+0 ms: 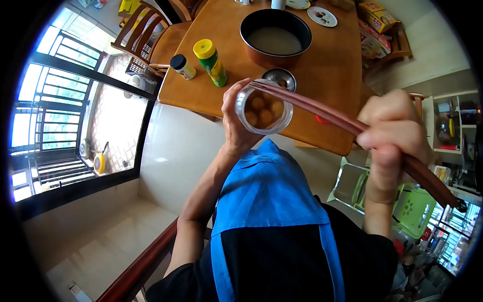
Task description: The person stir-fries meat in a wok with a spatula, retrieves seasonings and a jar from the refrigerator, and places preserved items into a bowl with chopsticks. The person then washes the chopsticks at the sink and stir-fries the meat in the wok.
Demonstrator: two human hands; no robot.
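My left hand (236, 118) is wrapped round a clear plastic tub (288, 115) and holds it tilted above the table's near edge. Several round brown balls (258, 104) sit in brownish liquid inside it. Closed around a pair of reddish-brown chopsticks (322, 109) is my right hand (395, 128). The chopstick tips reach the tub's far rim; whether they grip anything I cannot tell. Just beyond the tub is a small metal bowl (287, 75) with a few brown pieces in it, partly hidden by the tub and chopsticks.
A large dark-lined pot (251, 53) with cloudy liquid stands on the wooden table (329, 60). Left of it are a yellow-capped green canister (214, 65) and a black-capped jar (183, 68). A patterned plate (322, 16) lies at the back. A wooden chair (168, 43) is at the left.
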